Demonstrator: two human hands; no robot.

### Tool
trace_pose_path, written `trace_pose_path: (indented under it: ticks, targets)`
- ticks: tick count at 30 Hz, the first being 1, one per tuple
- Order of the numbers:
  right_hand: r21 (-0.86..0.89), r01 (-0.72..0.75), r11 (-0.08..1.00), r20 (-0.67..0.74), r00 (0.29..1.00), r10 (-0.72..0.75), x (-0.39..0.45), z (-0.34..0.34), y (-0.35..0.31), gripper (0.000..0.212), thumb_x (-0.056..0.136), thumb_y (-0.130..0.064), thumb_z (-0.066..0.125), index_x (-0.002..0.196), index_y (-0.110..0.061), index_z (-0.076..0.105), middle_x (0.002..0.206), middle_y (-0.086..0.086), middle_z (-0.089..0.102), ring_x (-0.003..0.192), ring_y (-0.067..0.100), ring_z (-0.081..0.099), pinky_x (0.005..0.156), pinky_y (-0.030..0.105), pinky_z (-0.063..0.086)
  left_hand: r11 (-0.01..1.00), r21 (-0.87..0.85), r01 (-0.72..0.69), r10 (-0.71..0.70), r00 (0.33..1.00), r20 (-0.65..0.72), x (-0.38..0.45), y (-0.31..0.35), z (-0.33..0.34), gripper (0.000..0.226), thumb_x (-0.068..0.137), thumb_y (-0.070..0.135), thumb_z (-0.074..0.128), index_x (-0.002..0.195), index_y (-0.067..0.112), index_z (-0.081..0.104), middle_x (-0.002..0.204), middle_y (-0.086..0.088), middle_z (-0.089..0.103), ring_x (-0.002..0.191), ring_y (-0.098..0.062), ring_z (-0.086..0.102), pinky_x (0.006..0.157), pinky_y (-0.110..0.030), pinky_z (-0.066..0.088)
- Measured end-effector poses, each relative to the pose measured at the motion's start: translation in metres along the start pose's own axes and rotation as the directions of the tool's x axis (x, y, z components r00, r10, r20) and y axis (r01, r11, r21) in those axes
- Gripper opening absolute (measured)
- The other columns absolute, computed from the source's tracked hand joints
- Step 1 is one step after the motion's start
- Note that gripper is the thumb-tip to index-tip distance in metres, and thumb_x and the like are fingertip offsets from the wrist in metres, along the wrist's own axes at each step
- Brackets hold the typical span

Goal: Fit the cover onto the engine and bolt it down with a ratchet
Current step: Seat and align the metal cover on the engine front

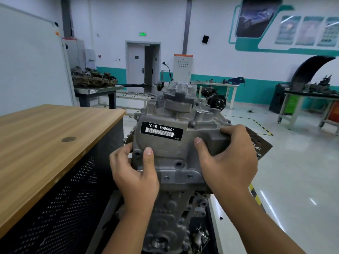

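In the head view, the left hand [134, 177] and right hand [226, 160] each grasp an edge of the grey cast-metal cover with its black barcode label [166, 143], holding it against the grey engine block [172, 213]. Its bolt holes look empty and no ratchet shows, so seating seems underway and bolting remains.

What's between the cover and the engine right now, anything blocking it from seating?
Nothing visible. Both hands, left and right, grip the cover by its sides, directly against the engine. The joint behind the cover is hidden, so I can't tell whether it's fully seated.
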State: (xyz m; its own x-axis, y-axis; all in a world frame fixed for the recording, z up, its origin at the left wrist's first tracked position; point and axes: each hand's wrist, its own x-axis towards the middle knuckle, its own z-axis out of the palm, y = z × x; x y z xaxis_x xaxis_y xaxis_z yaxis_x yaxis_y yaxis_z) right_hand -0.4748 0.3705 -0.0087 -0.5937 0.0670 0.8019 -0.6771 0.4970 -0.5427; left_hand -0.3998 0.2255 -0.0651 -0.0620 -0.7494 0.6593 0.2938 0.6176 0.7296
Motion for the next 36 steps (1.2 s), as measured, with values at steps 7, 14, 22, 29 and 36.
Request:
trace_pose_path:
  ticks: [7, 14, 22, 29, 36]
  targets:
    - [0.034, 0.038, 0.999, -0.074, 0.997, -0.035, -0.001, 0.003, 0.010, 0.052, 0.071, -0.052, 0.082, 0.105, -0.030, 0.050, 0.096, -0.017, 0.053, 0.084, 0.006, 0.049, 0.070, 0.026, 0.036, 0.999, 0.028, -0.018, 0.019, 1.000, -0.013, -0.005, -0.003, 0.006, 0.039, 0.090, 0.025, 0.067, 0.116, -0.003, 0.062, 0.115, -0.008, 0.052, 0.101, -0.028, 0.057, 0.087, -0.045, 0.051]
    - [0.156, -0.056, 0.986, -0.123, 0.989, 0.076, -0.020, 0.002, 0.027, 0.072, 0.072, -0.052, 0.078, 0.132, -0.030, 0.045, 0.120, -0.016, 0.054, 0.109, 0.012, 0.058, 0.087, 0.031, 0.048, 1.000, 0.026, 0.012, -0.012, 1.000, -0.015, -0.011, 0.000, 0.014, 0.038, 0.090, 0.024, 0.069, 0.118, 0.001, 0.062, 0.114, -0.001, 0.048, 0.103, -0.028, 0.059, 0.089, -0.051, 0.052]
    - [0.261, -0.003, 0.965, -0.052, 0.999, 0.017, -0.042, 0.008, 0.037, 0.091, 0.085, -0.033, 0.076, 0.155, -0.013, 0.022, 0.144, -0.002, 0.040, 0.134, 0.018, 0.041, 0.114, 0.038, 0.038, 0.998, 0.047, 0.031, -0.035, 0.997, 0.075, -0.021, -0.015, -0.014, 0.047, 0.093, 0.044, 0.062, 0.132, 0.017, 0.056, 0.126, 0.001, 0.053, 0.115, -0.019, 0.057, 0.096, -0.041, 0.052]
    - [0.399, -0.003, 0.917, -0.081, 0.996, 0.038, -0.040, 0.011, 0.036, 0.087, 0.082, -0.022, 0.078, 0.154, -0.011, 0.029, 0.141, -0.008, 0.040, 0.135, 0.011, 0.045, 0.113, 0.029, 0.041, 0.086, -0.086, 0.993, -0.996, 0.085, -0.020, -0.123, -0.098, -0.043, 0.031, 0.096, 0.018, 0.055, 0.119, -0.001, 0.062, 0.120, -0.021, 0.066, 0.096, -0.032, 0.065, 0.079, -0.043, 0.053]
    - [0.476, -0.031, 0.879, -0.089, 0.992, 0.084, -0.039, 0.012, 0.035, 0.087, 0.079, -0.017, 0.080, 0.152, -0.011, 0.033, 0.146, 0.002, 0.046, 0.135, 0.013, 0.047, 0.110, 0.041, 0.046, 0.149, 0.139, 0.979, -0.986, 0.136, 0.097, -0.190, -0.124, -0.029, 0.038, 0.087, 0.034, 0.077, 0.100, 0.003, 0.061, 0.084, -0.010, 0.067, 0.078, -0.029, 0.065, 0.075, -0.042, 0.057]
